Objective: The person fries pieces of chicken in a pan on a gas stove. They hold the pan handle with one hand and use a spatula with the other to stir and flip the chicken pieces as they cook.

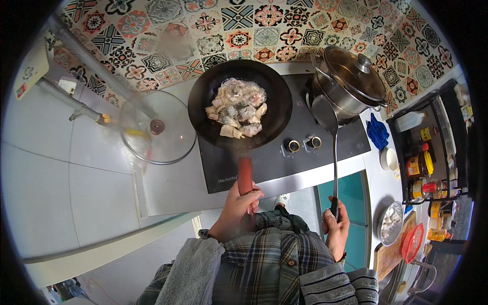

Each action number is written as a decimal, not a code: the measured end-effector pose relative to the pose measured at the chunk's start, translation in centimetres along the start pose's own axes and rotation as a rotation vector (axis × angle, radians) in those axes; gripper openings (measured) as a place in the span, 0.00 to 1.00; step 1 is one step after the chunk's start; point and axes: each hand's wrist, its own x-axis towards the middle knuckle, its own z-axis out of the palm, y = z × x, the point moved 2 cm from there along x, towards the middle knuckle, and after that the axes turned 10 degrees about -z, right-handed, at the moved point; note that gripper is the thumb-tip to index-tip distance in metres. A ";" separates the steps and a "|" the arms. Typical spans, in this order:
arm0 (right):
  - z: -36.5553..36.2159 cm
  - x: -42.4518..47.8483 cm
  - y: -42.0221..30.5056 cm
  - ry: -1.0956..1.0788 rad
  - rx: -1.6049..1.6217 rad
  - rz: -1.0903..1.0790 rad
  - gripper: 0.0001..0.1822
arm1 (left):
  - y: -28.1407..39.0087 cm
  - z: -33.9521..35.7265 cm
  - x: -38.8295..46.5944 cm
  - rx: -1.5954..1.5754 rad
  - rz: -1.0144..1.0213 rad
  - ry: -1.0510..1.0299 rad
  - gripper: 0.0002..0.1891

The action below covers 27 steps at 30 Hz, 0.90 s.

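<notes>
My left hand (241,204) grips the red handle of a dark wok (280,110), which stands over the left part of the black hob. Pale chunks of meat or fish (240,108) lie in the wok's middle, some with greyish skin. In my right hand (336,225) is the black handle of a long metal spatula or ladle (335,164). Its broad dark head is raised at the upper end, to the right of the wok and in front of the steel pot. A little haze hangs near the wok's handle.
A steel pot with a glass lid (347,84) stands at the hob's back right. Left of the wok lies a large glass lid (164,148). On the right counter are a blue cloth (377,131), a white bowl (389,159), a metal bowl (382,225), a red basket (408,244) and a condiment rack (438,152).
</notes>
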 end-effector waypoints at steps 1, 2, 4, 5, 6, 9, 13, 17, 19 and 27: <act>0.0 0.0 0.1 0.009 0.015 0.005 0.21 | -0.3 -0.2 0.2 0.034 0.018 -0.015 0.09; 0.0 0.0 0.2 0.019 0.030 0.010 0.21 | -0.4 -0.4 0.4 0.068 0.035 -0.030 0.09; 0.0 0.1 0.2 0.019 0.042 0.014 0.21 | -0.8 -0.8 0.7 0.108 0.055 -0.039 0.09; 0.0 0.0 0.2 0.017 0.039 0.015 0.21 | -1.2 -1.1 0.8 0.118 0.053 -0.038 0.09; 0.1 0.1 0.2 0.013 0.040 0.013 0.21 | -1.4 -1.4 1.0 0.130 0.054 -0.035 0.10; 0.3 0.0 0.1 -0.001 0.022 0.013 0.21 | -2.2 -1.8 1.3 0.079 0.093 -0.027 0.10; 0.3 -0.4 0.1 0.012 0.024 0.021 0.21 | -2.3 -1.8 1.3 0.082 0.077 -0.021 0.11; 0.2 -0.5 0.3 0.022 0.018 0.028 0.21 | -2.7 -2.1 1.5 0.093 0.093 -0.022 0.12; 0.2 -0.6 0.2 0.024 0.017 0.028 0.21 | -3.0 -2.4 1.7 0.102 0.103 -0.025 0.13; 0.2 -0.7 0.3 0.028 0.005 0.021 0.21 | -3.3 -2.9 2.0 0.130 0.138 -0.044 0.13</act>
